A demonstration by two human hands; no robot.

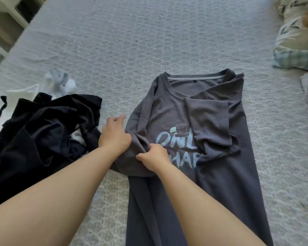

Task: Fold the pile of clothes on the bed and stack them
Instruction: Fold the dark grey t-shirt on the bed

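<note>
On the bed (149,41), a grey shirt (212,174) lay flat beside the dark clothes pile (34,135). Left hand (115,134) and right hand (154,158) both pinched its folded left sleeve (137,119).

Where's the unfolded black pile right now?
In the head view, the black pile lies on the bed at left, beside the left hand and left of the grey shirt.

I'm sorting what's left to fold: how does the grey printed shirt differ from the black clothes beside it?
The grey shirt lies spread flat, one sleeve folded in, both hands gripping its other side; the black clothes sit crumpled in a heap, untouched. The shirt shows pale blue lettering; the heap looks plain. Both lie on the bed.
</note>
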